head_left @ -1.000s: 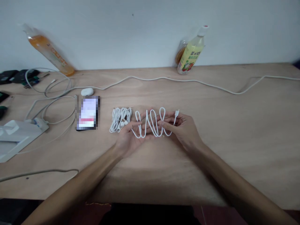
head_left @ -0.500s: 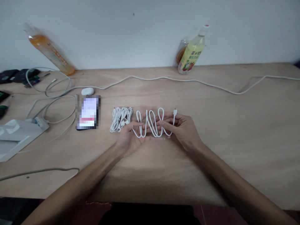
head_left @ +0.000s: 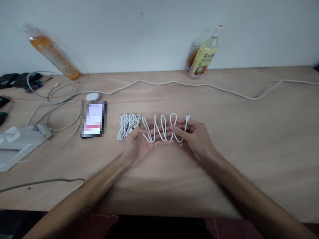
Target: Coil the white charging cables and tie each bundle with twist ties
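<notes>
A white USB cable (head_left: 163,128) lies in several zigzag loops across my two hands. My left hand (head_left: 137,146) supports the left loops from below, its thumb resting over the cable. My right hand (head_left: 195,136) pinches the right part between thumb and fingers, and the plug (head_left: 187,117) stands up beyond its fingers. Just left of the held loops, several bundled white cables (head_left: 126,124) lie on the table, partly hidden behind my left thumb.
On the wooden table (head_left: 249,139) a phone (head_left: 94,119) and a white earbud case (head_left: 92,97) lie at left, near a white power strip (head_left: 17,142). A long white cord (head_left: 174,82) crosses the back. An orange bottle (head_left: 53,56) and a yellow bottle (head_left: 203,56) lean on the wall.
The cable loops have shifted and spread between my hands, with the left loops slanting more. The plug has moved slightly up and to the right. Both hands have barely moved.
</notes>
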`<state>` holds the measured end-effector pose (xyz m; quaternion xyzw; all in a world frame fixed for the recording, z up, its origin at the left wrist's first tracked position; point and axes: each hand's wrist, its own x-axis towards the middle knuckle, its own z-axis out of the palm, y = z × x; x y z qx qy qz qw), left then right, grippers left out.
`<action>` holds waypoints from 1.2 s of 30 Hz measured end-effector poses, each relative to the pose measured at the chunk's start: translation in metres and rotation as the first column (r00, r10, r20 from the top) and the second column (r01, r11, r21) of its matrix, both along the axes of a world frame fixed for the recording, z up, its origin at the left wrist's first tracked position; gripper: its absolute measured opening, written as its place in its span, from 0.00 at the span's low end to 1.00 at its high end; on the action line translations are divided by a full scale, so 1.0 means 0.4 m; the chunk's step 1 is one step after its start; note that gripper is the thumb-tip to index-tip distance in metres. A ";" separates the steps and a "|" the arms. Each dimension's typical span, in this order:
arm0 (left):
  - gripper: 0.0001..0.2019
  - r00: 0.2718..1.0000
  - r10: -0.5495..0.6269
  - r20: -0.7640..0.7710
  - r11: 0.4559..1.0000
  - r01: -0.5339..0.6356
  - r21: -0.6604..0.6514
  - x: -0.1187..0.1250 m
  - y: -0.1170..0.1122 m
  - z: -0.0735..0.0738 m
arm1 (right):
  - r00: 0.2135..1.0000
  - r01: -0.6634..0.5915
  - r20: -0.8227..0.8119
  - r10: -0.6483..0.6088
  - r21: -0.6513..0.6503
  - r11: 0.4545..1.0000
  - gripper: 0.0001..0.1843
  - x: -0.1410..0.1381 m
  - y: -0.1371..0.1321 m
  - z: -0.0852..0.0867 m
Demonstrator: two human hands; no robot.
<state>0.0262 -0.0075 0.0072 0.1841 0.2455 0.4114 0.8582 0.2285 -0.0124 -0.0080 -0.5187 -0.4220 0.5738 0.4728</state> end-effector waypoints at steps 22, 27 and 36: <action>0.34 1.000 0.006 -0.006 0.998 -0.006 -0.069 -0.006 0.004 -0.021 | 1.000 -0.019 0.006 0.019 0.035 0.999 0.18 0.001 -0.001 -0.009; 0.34 1.000 -0.010 -0.004 0.998 0.009 -0.060 -0.009 0.007 -0.031 | 0.999 -0.011 0.047 0.008 0.065 0.998 0.18 -0.001 -0.001 -0.006; 0.33 0.996 -0.003 -0.084 1.000 0.003 -0.010 -0.002 0.004 -0.029 | 0.998 0.004 0.060 -0.008 0.070 0.998 0.22 -0.005 -0.002 0.002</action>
